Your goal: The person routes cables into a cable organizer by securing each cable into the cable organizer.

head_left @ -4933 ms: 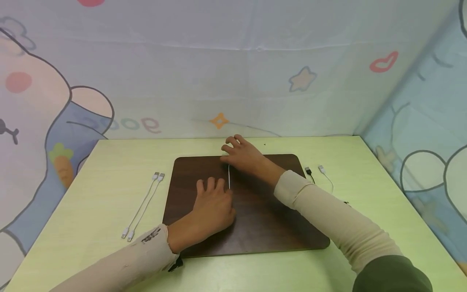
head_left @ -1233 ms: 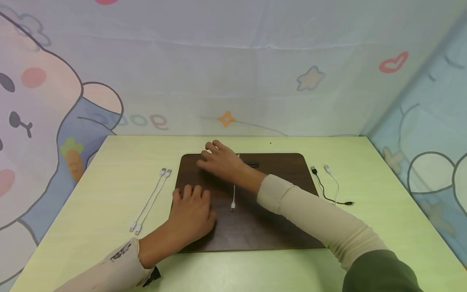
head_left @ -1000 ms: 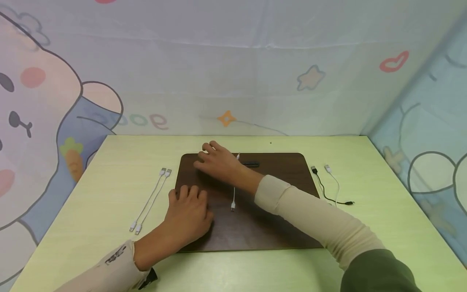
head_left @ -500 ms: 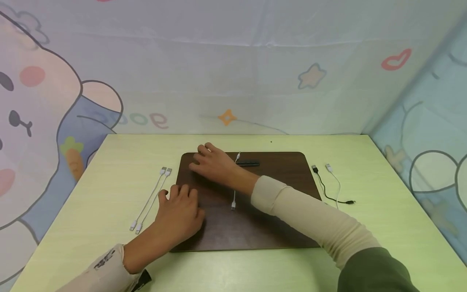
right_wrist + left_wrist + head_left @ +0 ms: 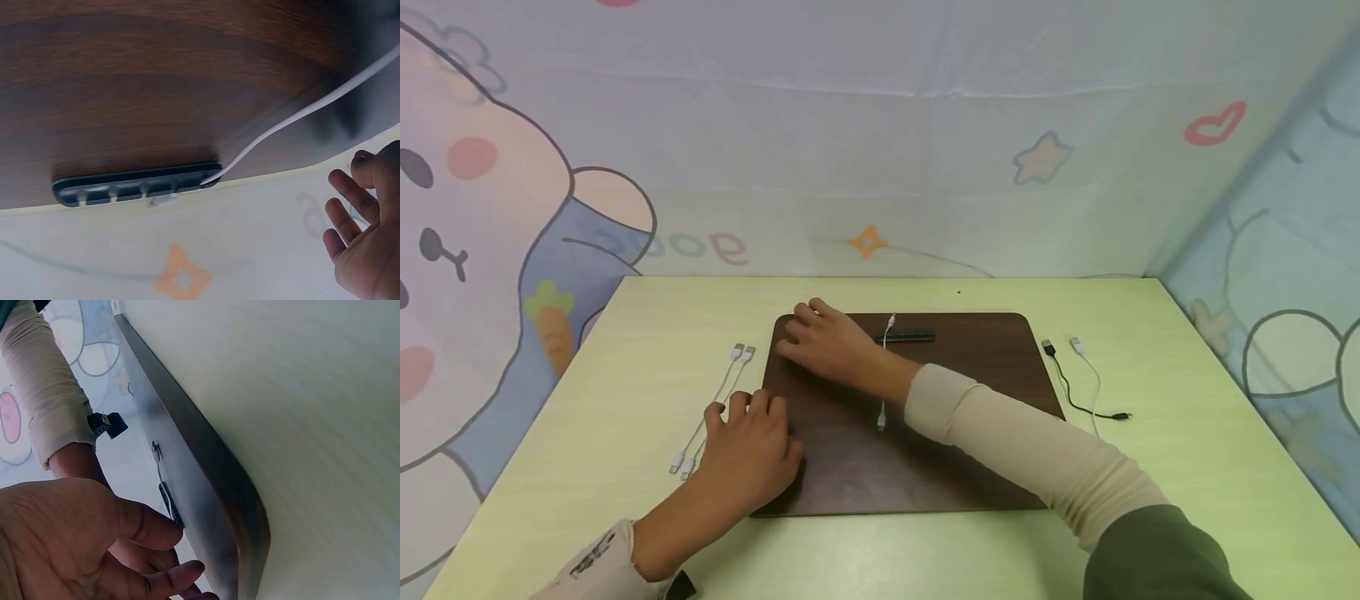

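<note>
A white USB cable [image 5: 882, 421] lies lengthwise on the dark wood-grain board [image 5: 962, 467]. It crosses the left end of a black cable clip strip [image 5: 913, 337] [image 5: 125, 182] at the board's back; the right wrist view shows it at one end slot. My left hand [image 5: 748, 450] [image 5: 69, 531] is over the board's left edge, fingers loosely bent and holding nothing. It partly covers two white USB cables [image 5: 700, 421] on the table. Over the board's back left corner is my right hand [image 5: 827, 342] [image 5: 375, 231], its fingers relaxed and nothing in them.
On the pale table [image 5: 587, 500], right of the board, lie a black USB cable [image 5: 1063, 383] and another white USB cable [image 5: 1093, 375]. My right forearm crosses over the board. A printed cloth backdrop [image 5: 775, 167] stands behind the table.
Earlier both hands were at the white cable on the board, near its ends. Since then they have come away from it, and both have moved left, the left hand towards the two cables.
</note>
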Demonstrator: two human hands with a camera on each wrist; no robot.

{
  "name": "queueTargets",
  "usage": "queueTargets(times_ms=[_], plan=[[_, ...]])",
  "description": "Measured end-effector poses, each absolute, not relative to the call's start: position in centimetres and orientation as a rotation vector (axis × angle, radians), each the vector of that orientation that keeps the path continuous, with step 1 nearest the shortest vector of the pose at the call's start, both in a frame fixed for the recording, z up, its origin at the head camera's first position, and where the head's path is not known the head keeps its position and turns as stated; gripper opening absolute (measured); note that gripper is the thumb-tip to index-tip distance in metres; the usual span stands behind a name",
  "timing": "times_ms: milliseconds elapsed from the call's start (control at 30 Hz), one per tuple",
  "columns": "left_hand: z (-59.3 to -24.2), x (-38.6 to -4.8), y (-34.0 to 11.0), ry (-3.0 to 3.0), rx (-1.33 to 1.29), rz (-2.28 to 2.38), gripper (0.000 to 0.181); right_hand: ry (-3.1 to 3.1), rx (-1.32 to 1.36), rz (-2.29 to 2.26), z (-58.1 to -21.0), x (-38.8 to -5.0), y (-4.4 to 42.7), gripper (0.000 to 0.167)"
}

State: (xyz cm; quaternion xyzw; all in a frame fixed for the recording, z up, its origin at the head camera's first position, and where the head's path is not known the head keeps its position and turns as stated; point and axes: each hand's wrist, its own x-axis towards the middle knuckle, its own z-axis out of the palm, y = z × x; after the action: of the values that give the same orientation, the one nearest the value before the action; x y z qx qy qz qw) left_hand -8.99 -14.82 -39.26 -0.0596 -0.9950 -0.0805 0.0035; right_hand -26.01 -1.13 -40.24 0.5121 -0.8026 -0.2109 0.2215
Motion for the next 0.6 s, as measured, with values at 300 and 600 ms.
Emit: queueTargets(times_ms=[300,600], plan=[[-39.3,-8.5,-15.9,-3.145,-0.151,-0.267,0.022,-2.21,1.41,-0.642,-40.6,-25.6,-2.2,0.026],[-39.2,-8.0,-17.0,-3.163,-0.098,-0.276,0.021,-2.198,1.435,-0.633,-40.6,-25.0,-3.2,0.026]])
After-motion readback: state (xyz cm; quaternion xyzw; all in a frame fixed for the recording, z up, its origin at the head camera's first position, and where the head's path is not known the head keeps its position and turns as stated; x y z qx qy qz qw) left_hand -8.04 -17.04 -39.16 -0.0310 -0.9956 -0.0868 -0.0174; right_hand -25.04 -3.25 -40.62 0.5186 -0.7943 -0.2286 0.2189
